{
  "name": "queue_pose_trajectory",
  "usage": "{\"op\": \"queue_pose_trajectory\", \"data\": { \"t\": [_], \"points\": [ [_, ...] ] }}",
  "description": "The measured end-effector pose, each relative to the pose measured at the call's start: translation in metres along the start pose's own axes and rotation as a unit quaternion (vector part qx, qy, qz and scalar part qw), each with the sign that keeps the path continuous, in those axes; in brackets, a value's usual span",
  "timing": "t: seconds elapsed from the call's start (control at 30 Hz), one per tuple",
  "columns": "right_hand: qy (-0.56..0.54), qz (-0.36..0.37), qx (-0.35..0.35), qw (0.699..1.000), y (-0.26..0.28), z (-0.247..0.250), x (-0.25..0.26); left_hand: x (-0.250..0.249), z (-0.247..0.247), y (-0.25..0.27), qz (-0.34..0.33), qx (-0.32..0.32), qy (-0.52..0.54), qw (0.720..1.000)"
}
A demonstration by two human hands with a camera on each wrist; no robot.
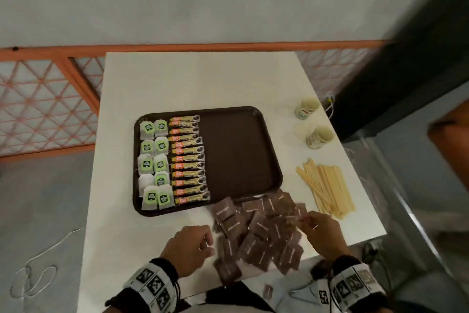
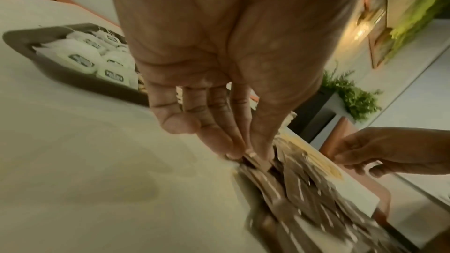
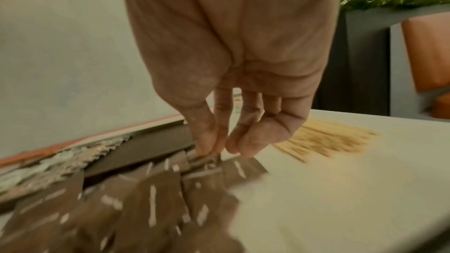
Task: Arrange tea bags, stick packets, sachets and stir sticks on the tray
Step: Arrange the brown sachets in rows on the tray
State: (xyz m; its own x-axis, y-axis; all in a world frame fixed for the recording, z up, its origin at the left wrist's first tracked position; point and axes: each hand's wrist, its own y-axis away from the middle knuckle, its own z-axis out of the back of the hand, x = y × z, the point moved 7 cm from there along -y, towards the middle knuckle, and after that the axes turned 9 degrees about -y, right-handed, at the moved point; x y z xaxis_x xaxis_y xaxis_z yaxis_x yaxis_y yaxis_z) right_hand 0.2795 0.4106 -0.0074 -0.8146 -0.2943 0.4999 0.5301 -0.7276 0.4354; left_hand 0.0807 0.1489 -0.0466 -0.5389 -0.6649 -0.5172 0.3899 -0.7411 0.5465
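Sachets (image 1: 258, 231) heaped on table just in front of tray (image 1: 238, 155). Left hand (image 1: 189, 249) pinches one at pile's edge; right hand (image 1: 322, 231) likely pinches another, blurred. Lift singly, lay flat in tray's bare half.

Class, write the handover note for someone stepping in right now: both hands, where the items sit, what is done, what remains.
Left hand pinches a brown sachet at the left edge of the sachet pile; right hand pinches one at its right edge.
Tray: tea bags in two columns on the left, stick packets in a column beside them. Its right half is bare.
Done: tea bags, stick packets.
Left: sachets, then the stir sticks lying on the table right of the tray.
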Motion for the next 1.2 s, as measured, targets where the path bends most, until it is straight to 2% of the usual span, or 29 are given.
{"op": "queue_pose_trajectory", "data": {
  "t": [0.07,0.13,0.27,0.4,0.5,0.7,0.9,1.0,1.1,1.2],
  "points": [
    [0.003,-0.042,0.001,0.999,0.016,-0.006,-0.034,-0.005,-0.015,0.001,0.010,0.024,-0.030,0.999],
    [0.005,-0.049,0.025,0.998,0.031,-0.022,-0.050,-0.011,-0.028,0.003,0.033,0.042,-0.053,0.997],
    [-0.014,-0.025,0.123,0.992,0.044,-0.056,-0.045,-0.027,-0.045,0.004,0.049,0.061,-0.135,0.988],
    [-0.012,-0.030,0.128,0.991,0.037,-0.064,-0.038,-0.035,-0.059,0.002,0.059,0.088,-0.169,0.980],
    [-0.030,-0.023,0.139,0.990,0.031,-0.069,-0.036,-0.033,-0.061,0.002,0.082,0.061,-0.155,0.983],
    [-0.092,-0.022,0.115,0.989,0.012,-0.075,-0.027,-0.022,-0.051,0.001,0.132,0.020,-0.096,0.986],
    [-0.119,-0.007,0.089,0.989,-0.001,-0.070,-0.021,-0.021,-0.037,0.003,0.147,-0.018,-0.058,0.987],
    [-0.099,0.009,0.070,0.993,0.004,-0.053,-0.025,-0.043,-0.018,0.008,0.114,-0.048,-0.098,0.987],
    [-0.073,0.012,0.117,0.990,0.013,-0.057,-0.024,-0.082,-0.006,-0.005,0.031,-0.074,-0.104,0.991],
    [-0.055,0.015,0.106,0.993,0.013,-0.063,-0.015,-0.111,-0.013,-0.031,-0.010,-0.054,-0.097,0.994]
  ]
}}
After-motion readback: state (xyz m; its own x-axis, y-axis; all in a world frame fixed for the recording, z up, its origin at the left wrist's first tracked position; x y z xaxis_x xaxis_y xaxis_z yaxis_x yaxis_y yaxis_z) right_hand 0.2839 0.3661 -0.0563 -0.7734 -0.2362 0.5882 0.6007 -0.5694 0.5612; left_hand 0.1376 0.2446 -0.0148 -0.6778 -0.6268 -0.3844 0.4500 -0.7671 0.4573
